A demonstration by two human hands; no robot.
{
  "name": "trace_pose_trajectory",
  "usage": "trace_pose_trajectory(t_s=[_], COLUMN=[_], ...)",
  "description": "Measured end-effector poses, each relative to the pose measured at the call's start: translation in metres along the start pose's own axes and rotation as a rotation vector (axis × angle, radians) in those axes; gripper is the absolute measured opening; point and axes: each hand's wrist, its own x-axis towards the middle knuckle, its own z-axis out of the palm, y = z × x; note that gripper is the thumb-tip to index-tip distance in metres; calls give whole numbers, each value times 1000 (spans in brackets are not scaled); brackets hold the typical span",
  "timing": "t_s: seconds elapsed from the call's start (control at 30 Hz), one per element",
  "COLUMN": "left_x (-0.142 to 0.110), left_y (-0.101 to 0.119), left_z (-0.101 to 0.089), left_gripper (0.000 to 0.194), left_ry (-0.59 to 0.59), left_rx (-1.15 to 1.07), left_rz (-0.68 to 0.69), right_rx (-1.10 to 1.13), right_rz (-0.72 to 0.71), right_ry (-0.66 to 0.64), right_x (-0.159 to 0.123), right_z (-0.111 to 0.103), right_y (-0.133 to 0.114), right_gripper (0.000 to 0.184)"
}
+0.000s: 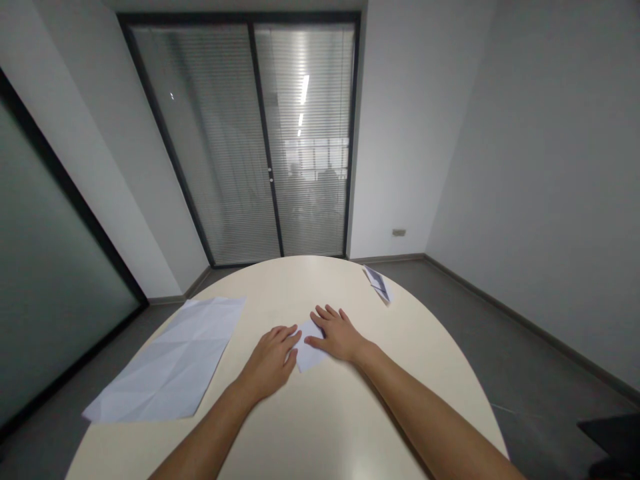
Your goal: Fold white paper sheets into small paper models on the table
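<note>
A small piece of folded white paper (310, 358) lies on the round table, between and partly under my hands. My right hand (338, 335) rests over its upper right part with the fingers spread, pressing it flat. At the paper's left edge is my left hand (271, 360), its fingers loosely bent and the thumb apart from the index finger. The fingertips touch or nearly touch the edge; I see nothing gripped in them. The covered parts of the paper are hidden.
A large creased white sheet (175, 363) lies at the left, reaching over the edge of the cream table (300, 433). Near the far right edge is a folded paper piece (379, 285). Beyond stand glass doors with blinds (240, 147). A dark object (613, 433) is at lower right.
</note>
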Motion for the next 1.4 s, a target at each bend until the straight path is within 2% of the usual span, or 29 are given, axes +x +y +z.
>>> trace_pose_trajectory(t_s=[0.17,0.43,0.7,1.1,1.4], left_x=[-2,-4,0,-1,-1], left_y=[-1,3,10,6,7], left_z=[-2,-9,-6,-1,-4], left_gripper=[45,42,30,40,44], left_ry=[0,15,18,24,7], left_rx=[-26,-68,-65,-99,-84], left_rz=[22,66,10,11,17], right_rx=[-40,-48,-14,87,81], right_rz=[43,79,66,0,-65], right_ry=[81,207,292,365,356], right_x=[0,4,6,11,11], right_z=[-2,2,4,11,15], right_y=[-1,6,9,13,20], right_gripper=[60,45,39,25,27])
